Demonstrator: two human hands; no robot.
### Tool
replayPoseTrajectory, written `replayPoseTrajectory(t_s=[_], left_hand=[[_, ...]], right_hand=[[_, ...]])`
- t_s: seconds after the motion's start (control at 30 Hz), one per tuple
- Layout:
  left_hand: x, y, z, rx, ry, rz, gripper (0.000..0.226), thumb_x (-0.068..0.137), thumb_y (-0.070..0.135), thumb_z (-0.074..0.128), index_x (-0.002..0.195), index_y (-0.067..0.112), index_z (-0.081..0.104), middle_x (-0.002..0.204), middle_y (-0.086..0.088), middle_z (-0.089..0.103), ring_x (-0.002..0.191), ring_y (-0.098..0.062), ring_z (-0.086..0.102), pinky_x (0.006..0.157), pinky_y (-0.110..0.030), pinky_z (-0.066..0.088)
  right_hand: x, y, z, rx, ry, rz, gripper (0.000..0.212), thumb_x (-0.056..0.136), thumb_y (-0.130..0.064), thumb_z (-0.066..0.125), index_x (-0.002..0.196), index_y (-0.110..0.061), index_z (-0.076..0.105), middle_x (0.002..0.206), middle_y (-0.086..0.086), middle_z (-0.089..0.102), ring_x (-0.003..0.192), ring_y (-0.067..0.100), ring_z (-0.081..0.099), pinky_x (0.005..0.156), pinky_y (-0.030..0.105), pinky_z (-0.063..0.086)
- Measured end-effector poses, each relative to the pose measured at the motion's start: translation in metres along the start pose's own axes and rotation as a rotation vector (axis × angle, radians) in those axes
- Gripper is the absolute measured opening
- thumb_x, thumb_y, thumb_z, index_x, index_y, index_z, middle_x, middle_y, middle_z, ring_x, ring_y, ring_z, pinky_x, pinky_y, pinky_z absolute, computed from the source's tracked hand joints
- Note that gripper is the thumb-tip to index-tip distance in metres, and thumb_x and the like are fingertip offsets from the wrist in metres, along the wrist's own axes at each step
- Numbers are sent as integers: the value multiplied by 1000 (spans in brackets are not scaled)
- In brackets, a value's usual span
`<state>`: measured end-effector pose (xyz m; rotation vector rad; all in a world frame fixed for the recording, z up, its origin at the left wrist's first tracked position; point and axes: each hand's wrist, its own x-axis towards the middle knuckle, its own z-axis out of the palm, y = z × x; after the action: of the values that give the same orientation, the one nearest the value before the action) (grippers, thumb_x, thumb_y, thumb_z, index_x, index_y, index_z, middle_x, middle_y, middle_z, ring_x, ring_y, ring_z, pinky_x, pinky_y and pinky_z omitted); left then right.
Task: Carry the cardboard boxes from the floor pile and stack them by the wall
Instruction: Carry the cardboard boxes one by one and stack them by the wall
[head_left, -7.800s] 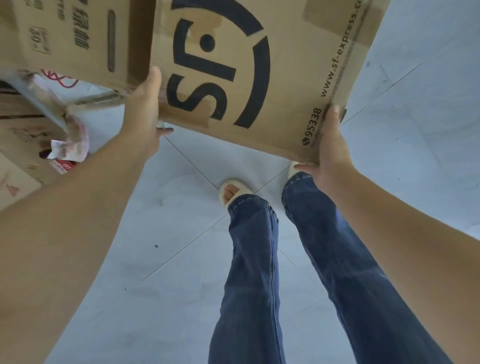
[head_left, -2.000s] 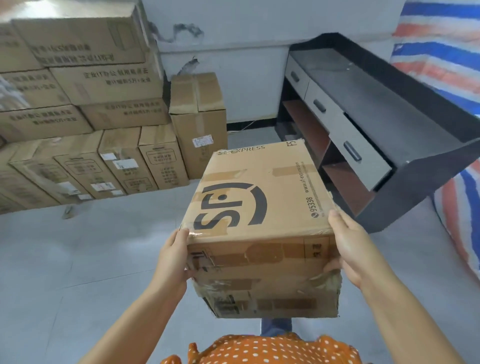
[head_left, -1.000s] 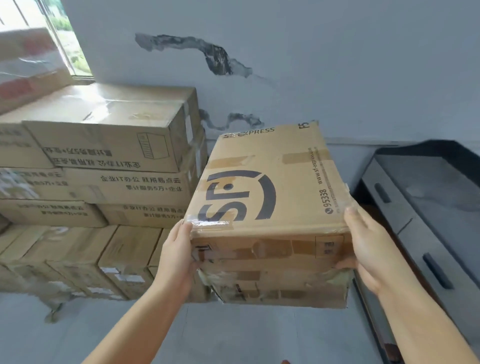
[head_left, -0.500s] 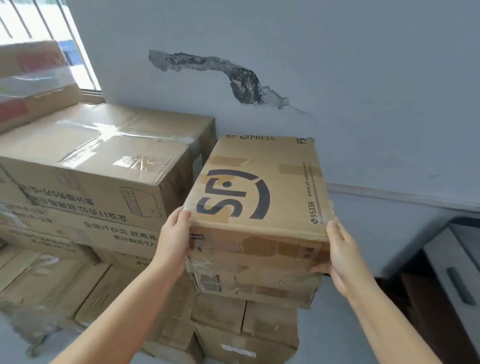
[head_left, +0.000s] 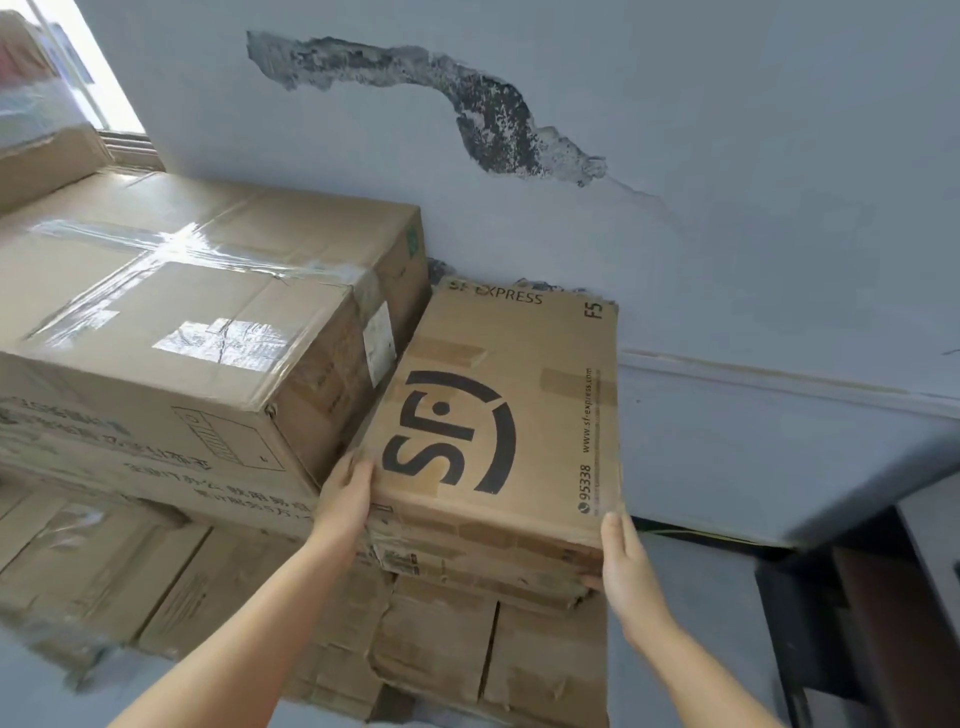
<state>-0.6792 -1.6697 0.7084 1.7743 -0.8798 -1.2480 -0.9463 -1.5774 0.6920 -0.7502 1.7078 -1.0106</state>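
The SF Express box (head_left: 498, 415), a flat brown carton with a large black logo on its top, is in our two hands at the wall stack. Nearest to us, our bare forearms reach up from the bottom of the view. Our left hand (head_left: 345, 493) presses flat against the box's near left corner, fingers straight and lying along the side. Our right hand (head_left: 621, 561) cups the near right corner, fingers under the bottom edge and thumb up along the side, gripping it. Below the box sits a crumpled lower carton (head_left: 488, 649), and the box appears to rest on it or just above it; we cannot tell whether its weight is fully down. Just to the left, touching or nearly touching, stands a taller stack topped by a large taped carton (head_left: 197, 312). Behind everything rises a pale blue wall (head_left: 727, 234) with a dark patch of peeled paint (head_left: 467, 104), and the far edge of the box sits close to it. A dark cabinet (head_left: 857, 597) shows at the lower right.

We judge the main risk to be the soft, dented carton underneath: it may sag and tip the box toward us or toward the open right side once we let go. Our right fingers could also be pinched beneath the edge
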Motion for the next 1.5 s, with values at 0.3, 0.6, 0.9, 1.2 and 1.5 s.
replayPoseTrajectory(t_s=[0.3,0.6,0.9,1.2,1.5], left_hand=[[4,7,-22,56,-145,3,41,99,39,43,138,27,45,125,-5,57,108,-25,57,102,-42,43],[-55,20,-101,210,-391,359,39,98,36,45,136,40,43,133,16,53,120,-5,50,106,-37,38],[-127,-43,-173,165,-506,434,37,91,36,47,127,45,50,119,18,64,116,0,56,103,-37,41],[-188,-101,-199,273,-639,306,44,79,47,46,123,44,51,115,16,65,110,1,58,103,-42,43],[-286,-148,-175,417,-1013,452,34,96,25,45,123,44,48,117,15,64,107,7,57,84,-13,44]], right_hand=[[-18,-14,-2,-114,17,-23,54,103,-41,25,154,-26,15,159,-4,23,145,18,24,119,41,21],[-113,-23,12,-132,151,-243,56,101,-34,37,153,-32,16,156,-11,26,139,4,29,109,22,22],[-234,54,58,18,219,-240,50,86,-44,41,135,-47,29,136,-20,48,121,-9,49,106,34,41],[-342,139,81,125,363,-80,48,82,-56,42,129,-59,34,123,-38,53,120,-7,51,108,44,42],[-510,213,61,235,738,-66,51,83,-49,45,132,-54,35,126,-31,55,120,-2,53,103,37,44]])
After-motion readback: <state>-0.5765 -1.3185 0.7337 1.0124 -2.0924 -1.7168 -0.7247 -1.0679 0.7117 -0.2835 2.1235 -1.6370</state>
